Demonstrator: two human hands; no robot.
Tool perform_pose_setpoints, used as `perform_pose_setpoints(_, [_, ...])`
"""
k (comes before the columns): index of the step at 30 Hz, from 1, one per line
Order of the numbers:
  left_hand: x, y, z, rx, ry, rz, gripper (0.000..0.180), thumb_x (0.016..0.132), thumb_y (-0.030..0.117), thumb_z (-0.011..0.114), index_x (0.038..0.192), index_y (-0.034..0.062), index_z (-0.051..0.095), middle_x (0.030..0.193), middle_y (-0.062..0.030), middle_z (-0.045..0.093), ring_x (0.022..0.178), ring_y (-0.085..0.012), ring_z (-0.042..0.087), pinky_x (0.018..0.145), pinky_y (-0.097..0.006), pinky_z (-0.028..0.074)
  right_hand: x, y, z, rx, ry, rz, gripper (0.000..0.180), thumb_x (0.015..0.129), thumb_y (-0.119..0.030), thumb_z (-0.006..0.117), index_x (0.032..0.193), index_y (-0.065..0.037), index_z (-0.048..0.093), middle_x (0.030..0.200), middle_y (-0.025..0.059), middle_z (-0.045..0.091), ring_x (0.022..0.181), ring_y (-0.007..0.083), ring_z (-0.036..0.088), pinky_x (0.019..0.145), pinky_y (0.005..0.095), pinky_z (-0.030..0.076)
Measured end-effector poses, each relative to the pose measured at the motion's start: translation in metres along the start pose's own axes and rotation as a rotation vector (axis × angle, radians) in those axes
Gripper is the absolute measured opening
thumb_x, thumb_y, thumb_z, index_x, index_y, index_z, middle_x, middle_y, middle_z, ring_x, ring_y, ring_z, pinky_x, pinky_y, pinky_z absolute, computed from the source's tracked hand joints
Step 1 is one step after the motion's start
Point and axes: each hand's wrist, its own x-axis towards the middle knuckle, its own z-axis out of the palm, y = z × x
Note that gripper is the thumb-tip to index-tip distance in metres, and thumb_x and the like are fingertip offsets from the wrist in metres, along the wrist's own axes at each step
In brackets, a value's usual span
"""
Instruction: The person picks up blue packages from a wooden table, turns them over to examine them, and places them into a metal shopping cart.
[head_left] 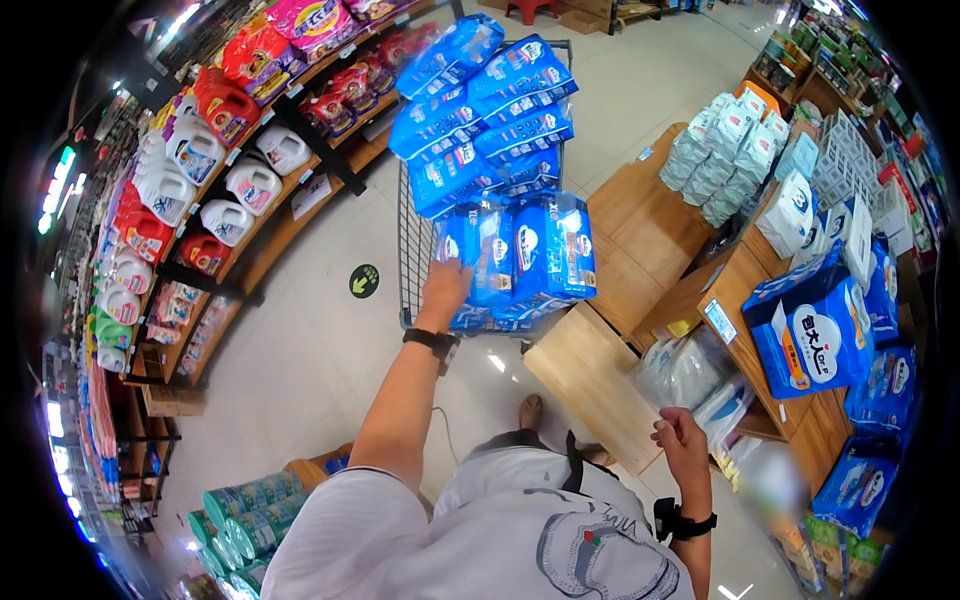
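Note:
A shopping cart point(404, 265) of grey wire stands ahead of me, piled high with blue plastic diaper packs point(455, 180). At the cart's near end, my left hand point(447, 288) reaches out with curled fingers against the left side of an upright diaper pack point(487, 250). A second upright diaper pack point(553, 245) stands directly to its right. My right hand point(684, 447) hangs in the air at the lower right, fingers loosely bent and nothing in them. It is nearest to the wooden shelf unit and its plastic-wrapped goods point(690, 372).
Curved shelves point(270, 225) with detergent bottles line the left. On the right, a wooden display point(640, 230) carries grey-white packs point(725, 150) and more blue packs point(815, 340). A light wooden board point(590, 385) lies low beside the cart. Green cylindrical packs point(245, 520) are stacked at lower left.

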Motion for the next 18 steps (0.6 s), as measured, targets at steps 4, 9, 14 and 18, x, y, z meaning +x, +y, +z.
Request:
perform_pose_setpoints(4, [0.021,-0.024,-0.015,-0.312,-0.016,0.045,0.033,0.093,0.032,0.059,0.104,0.0018,0.067,0.098,-0.0274,0.067,0.084,-0.0475,0.063,0.084,-0.048,0.053,0.004,-0.005,0.001,-0.014,0.026,-0.022,0.024,0.101,-0.017,0.061,0.118,0.001,0.061,0.094,0.0054,0.068,0.081,0.0130,0.068,0.072,0.0277,0.054])
perform_pose_setpoints(9, [0.026,0.004,-0.094,-0.799,0.005,-0.023,0.026,0.095,0.028,0.061,0.092,0.0023,0.065,0.083,-0.0053,0.063,0.073,-0.0148,0.064,0.060,-0.031,0.058,0.021,-0.023,0.010,-0.004,-0.039,-0.107,0.030,0.098,-0.013,0.065,0.124,0.000,0.057,0.099,0.0060,0.067,0.088,0.0134,0.067,0.077,0.0281,0.054])
perform_pose_setpoints(14, [-0.024,0.071,-0.189,-0.910,0.017,0.114,0.025,0.096,0.028,0.062,0.091,0.0033,0.065,0.083,-0.0046,0.063,0.071,-0.0147,0.063,0.060,-0.031,0.058,0.053,-0.078,0.058,-0.064,-0.010,-0.393,0.067,0.083,-0.012,0.081,0.140,0.000,0.047,0.117,0.0141,0.066,0.105,0.0219,0.065,0.088,0.0338,0.054])
perform_pose_setpoints(18, [-0.054,0.120,-0.202,-1.126,0.067,0.203,0.023,0.097,0.026,0.064,0.088,0.0047,0.063,0.082,-0.0037,0.061,0.070,-0.0134,0.061,0.060,-0.030,0.058,0.066,-0.157,0.116,-0.099,-0.013,-0.684,0.113,0.069,-0.026,0.094,0.154,0.003,0.025,0.146,0.0286,0.046,0.134,0.0395,0.050,0.110,0.0457,0.043])
